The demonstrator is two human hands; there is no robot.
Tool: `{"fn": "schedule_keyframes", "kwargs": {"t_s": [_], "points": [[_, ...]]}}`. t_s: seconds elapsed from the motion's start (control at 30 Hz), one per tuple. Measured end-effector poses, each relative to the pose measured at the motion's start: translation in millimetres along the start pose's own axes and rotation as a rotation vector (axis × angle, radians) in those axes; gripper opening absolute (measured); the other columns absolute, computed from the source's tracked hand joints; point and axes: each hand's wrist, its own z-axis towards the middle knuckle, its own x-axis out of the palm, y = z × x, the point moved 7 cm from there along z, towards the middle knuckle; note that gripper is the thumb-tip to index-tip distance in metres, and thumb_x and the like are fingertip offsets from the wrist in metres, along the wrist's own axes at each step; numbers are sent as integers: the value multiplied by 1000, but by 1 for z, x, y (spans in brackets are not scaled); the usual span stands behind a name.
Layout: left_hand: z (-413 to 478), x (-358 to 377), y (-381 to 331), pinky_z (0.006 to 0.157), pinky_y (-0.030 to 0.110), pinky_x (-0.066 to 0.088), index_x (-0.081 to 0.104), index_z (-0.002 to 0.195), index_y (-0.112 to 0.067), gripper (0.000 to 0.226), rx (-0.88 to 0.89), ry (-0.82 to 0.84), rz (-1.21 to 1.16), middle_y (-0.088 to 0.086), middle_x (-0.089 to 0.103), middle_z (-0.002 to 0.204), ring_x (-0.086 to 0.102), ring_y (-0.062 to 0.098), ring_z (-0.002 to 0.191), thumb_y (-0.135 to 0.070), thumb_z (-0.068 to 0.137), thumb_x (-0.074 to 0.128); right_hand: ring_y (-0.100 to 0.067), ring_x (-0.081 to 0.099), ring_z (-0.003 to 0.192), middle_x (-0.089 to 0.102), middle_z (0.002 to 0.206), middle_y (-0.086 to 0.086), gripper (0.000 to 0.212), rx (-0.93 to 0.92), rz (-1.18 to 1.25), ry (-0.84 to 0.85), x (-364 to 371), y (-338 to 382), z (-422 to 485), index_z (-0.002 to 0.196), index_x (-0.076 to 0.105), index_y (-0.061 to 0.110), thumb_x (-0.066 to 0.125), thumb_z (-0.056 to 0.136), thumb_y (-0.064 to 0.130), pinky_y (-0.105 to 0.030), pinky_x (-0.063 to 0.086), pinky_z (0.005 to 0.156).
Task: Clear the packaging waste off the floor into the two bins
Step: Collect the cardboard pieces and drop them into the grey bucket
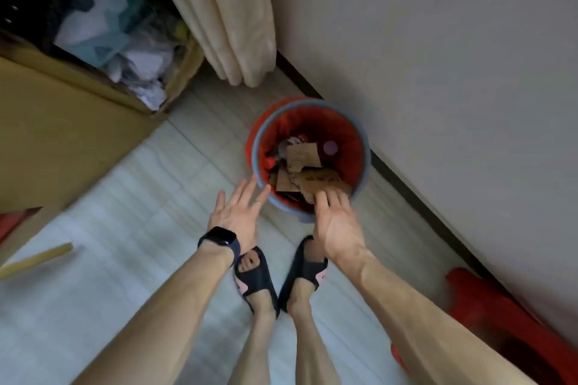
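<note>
A round grey bin point(365, 162) lined with a red bag stands on the floor against the wall. Brown cardboard scraps point(309, 178) and other small waste lie inside it. My left hand point(239, 216) hovers spread and flat beside the bin's near-left rim, holding nothing. My right hand point(336, 222) is over the near rim, palm down, fingers straight above the cardboard scraps, holding nothing. A large cardboard box point(72, 122) lined with a black bag, at the left, holds white and pale plastic wrapping point(125, 50).
My two feet in dark sandals point(281, 275) stand just short of the bin. A beige curtain point(225, 9) hangs behind. A red plastic object point(500, 316) lies by the wall at the right. A wooden stick point(34, 259) lies at the left.
</note>
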Motion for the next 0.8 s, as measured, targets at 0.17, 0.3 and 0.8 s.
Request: {"fn": "schedule_keyframes", "kwargs": {"t_s": [0.17,0.3,0.8], "points": [[22,14,2,122,56,0,-17,156,-26,95,25,54,123,3,-34,159,-21,20,151,-20,90,52,-35,12,153,18,164,-17,76,23,-35,-107,28,-16,-14,156,26,11,54,87,21,-60,14,121],[22,13,3,121,56,-7,-22,154,-25,96,32,120,236,5,-40,156,-30,20,147,-18,90,48,-33,-14,153,-13,167,-14,87,41,-19,-68,40,-25,-24,161,-4,21,51,96,38,-59,-3,120],[40,16,17,116,60,-15,-34,147,-36,115,167,64,361,-3,-51,149,-36,17,144,-21,84,60,-28,-29,149,-23,165,1,76,247,2,177,78,-40,28,158,-10,37,4,93,74,-60,-13,118]]}}
